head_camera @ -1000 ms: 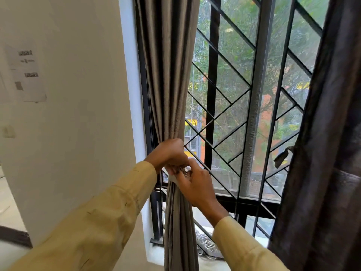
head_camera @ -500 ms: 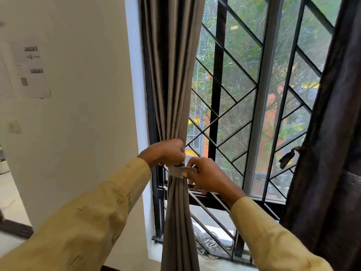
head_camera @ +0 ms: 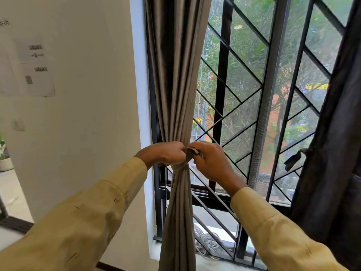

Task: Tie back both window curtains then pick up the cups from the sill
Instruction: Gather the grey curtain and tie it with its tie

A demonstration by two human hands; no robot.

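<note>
Gripping one tieback [head_camera: 188,156], two hands.

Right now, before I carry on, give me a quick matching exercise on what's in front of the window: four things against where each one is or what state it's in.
Things:
1. grey curtain
2. dark curtain
3. tie-back band
4. paper sheet

Place or state:
A. stuck on the white wall
B. wrapped round the gathered folds
C. at the right edge
D. bunched between left hand and right hand

Pairs: 1-D, 2-C, 3-B, 4-A
</note>
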